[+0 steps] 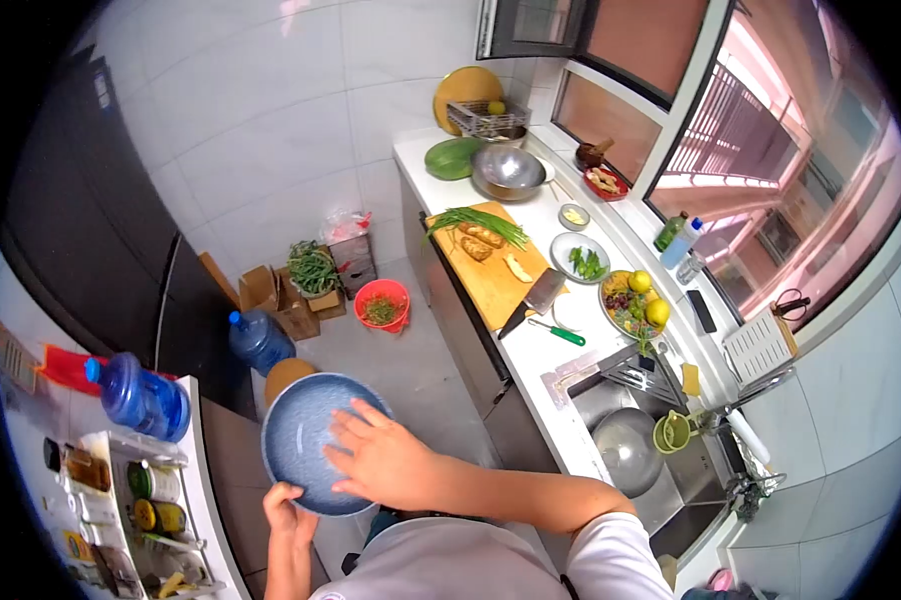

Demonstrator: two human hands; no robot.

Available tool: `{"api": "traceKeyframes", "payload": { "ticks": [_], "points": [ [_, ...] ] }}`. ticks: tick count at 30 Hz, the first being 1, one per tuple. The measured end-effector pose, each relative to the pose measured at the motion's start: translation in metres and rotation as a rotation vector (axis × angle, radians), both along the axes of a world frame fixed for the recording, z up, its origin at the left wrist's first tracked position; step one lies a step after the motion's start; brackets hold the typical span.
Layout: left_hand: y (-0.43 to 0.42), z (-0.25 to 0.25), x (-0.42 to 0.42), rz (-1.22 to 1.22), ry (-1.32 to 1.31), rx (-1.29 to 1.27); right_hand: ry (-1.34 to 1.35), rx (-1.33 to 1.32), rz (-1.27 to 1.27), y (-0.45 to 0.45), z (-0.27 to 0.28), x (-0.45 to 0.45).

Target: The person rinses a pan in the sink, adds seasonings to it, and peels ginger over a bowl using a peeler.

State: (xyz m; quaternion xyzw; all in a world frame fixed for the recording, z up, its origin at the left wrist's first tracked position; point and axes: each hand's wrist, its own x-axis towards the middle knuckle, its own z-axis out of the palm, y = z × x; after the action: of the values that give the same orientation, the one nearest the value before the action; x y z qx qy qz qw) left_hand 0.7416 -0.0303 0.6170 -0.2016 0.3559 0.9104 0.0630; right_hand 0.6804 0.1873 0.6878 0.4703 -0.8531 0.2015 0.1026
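A round blue speckled pan (311, 430) is held up in front of my body, its inside facing me. My left hand (289, 515) is closed at the pan's lower left edge; whether it grips the rim or a handle cannot be made out. My right hand (386, 460) reaches across with fingers spread and palm towards the pan's inside. Its fingers overlap the pan's right part, and nothing shows in them. Whether the palm touches the surface is unclear.
To the right, a counter carries a cutting board (481, 285), a cleaver (541, 295), a green-handled peeler (561, 333) and a metal bowl (508, 172). A sink (686, 485) is nearer. At left stand water jugs (261, 342) and a spice rack (121, 480). A red basket (396, 320) sits on the floor.
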Motion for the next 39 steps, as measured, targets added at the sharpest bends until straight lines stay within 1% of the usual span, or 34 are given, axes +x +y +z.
{"api": "traceKeyframes", "payload": {
  "ticks": [1, 3, 5, 6, 7, 9, 11, 12, 13, 14, 15, 17, 19, 20, 21, 22, 23, 25, 26, 28, 29, 30, 31, 32, 33, 34, 35, 36, 37, 38, 39],
  "points": [
    [0.009, -0.002, -0.013, -0.039, -0.012, 0.003, 0.001, -0.001, -0.015, 0.006, -0.008, -0.007],
    [0.028, -0.002, -0.037, -0.188, -0.019, 0.035, 0.002, 0.076, -0.155, 0.021, -0.019, -0.019],
    [0.037, -0.017, -0.061, -0.301, -0.054, 0.056, 0.026, 0.079, -0.191, 0.038, -0.023, -0.022],
    [0.046, -0.014, -0.073, -0.363, -0.057, 0.068, -0.076, 0.127, -0.227, 0.045, -0.02, -0.021],
    [0.052, -0.022, -0.084, -0.384, -0.08, 0.074, -0.181, 0.171, -0.262, 0.05, -0.019, -0.021],
    [0.06, -0.033, -0.105, -0.453, -0.099, 0.062, -0.175, 0.205, -0.281, 0.054, -0.026, -0.026],
    [0.063, -0.045, -0.124, -0.512, -0.17, 0.074, -0.336, 0.176, -0.284, 0.05, -0.026, -0.036],
    [0.063, -0.051, -0.135, -0.544, -0.158, 0.068, -0.298, 0.121, -0.288, 0.046, -0.032, -0.046],
    [0.063, -0.056, -0.146, -0.573, -0.145, 0.063, -0.298, 0.128, -0.295, 0.046, -0.036, -0.056],
    [0.06, -0.061, -0.157, -0.579, -0.143, 0.069, -0.243, 0.103, -0.349, 0.046, -0.04, -0.068],
    [0.059, -0.055, -0.168, -0.624, -0.157, 0.096, -0.188, 0.076, -0.401, 0.045, -0.04, -0.079],
    [0.057, -0.043, -0.187, -0.676, -0.18, 0.126, -0.178, 0.09, -0.461, 0.048, -0.039, -0.098],
    [0.057, -0.028, -0.209, -0.679, -0.169, 0.008, -0.406, 0.383, -0.554, 0.046, -0.029, -0.114],
    [0.053, -0.039, -0.22, -0.692, -0.177, 0.013, -0.416, 0.386, -0.567, 0.04, -0.024, -0.119],
    [0.048, -0.058, -0.233, -0.695, -0.171, 0.008, -0.53, 0.427, -0.533, 0.034, -0.015, -0.124],
    [0.045, -0.066, -0.245, -0.699, -0.165, 0.004, -0.644, 0.466, -0.498, 0.029, -0.011, -0.129],
    [0.042, -0.072, -0.253, -0.712, -0.175, 0.01, -0.657, 0.469, -0.509, 0.025, -0.021, -0.133],
    [0.039, -0.072, -0.27, -0.744, -0.162, -0.082, -0.582, 0.091, -0.46, 0.018, -0.047, -0.143],
    [0.038, -0.08, -0.277, -0.748, -0.135, -0.046, -0.587, 0.09, -0.462, 0.018, -0.052, -0.149],
    [0.039, -0.069, -0.291, -0.757, -0.131, -0.023, -0.388, 0.116, -0.65, 0.017, -0.055, -0.165],
    [0.041, -0.063, -0.298, -0.76, -0.126, 0.005, -0.391, 0.117, -0.66, 0.019, -0.056, -0.169],
    [0.043, -0.06, -0.305, -0.767, -0.132, 0.009, -0.391, 0.176, -0.68, 0.02, -0.055, -0.171],
    [0.045, -0.058, -0.311, -0.759, -0.177, 0.014, -0.393, 0.237, -0.696, 0.021, -0.054, -0.175],
    [0.048, -0.058, -0.317, -0.748, -0.226, 0.018, -0.404, 0.241, -0.697, 0.02, -0.054, -0.18],
    [0.05, -0.063, -0.322, -0.748, -0.243, 0.019, -0.497, 0.249, -0.635, 0.018, -0.052, -0.187],
    [0.053, -0.066, -0.327, -0.755, -0.149, -0.02, -0.589, 0.254, -0.568, 0.018, -0.051, -0.193],
    [0.057, -0.067, -0.334, -0.751, -0.1, -0.044, -0.596, 0.251, -0.558, 0.021, -0.053, -0.203],
    [0.062, -0.064, -0.341, -0.746, -0.051, -0.068, -0.513, 0.189, -0.59, 0.027, -0.056, -0.215],
    [0.071, -0.048, -0.347, -0.763, -0.109, -0.046, -0.435, 0.121, -0.614, 0.031, -0.059, -0.227],
    [0.073, -0.045, -0.355, -0.756, -0.15, -0.044, -0.283, 0.178, -0.638, 0.039, -0.067, -0.238],
    [0.075, -0.042, -0.363, -0.747, -0.192, -0.043, -0.253, 0.227, -0.706, 0.046, -0.07, -0.245]
  ]
}}
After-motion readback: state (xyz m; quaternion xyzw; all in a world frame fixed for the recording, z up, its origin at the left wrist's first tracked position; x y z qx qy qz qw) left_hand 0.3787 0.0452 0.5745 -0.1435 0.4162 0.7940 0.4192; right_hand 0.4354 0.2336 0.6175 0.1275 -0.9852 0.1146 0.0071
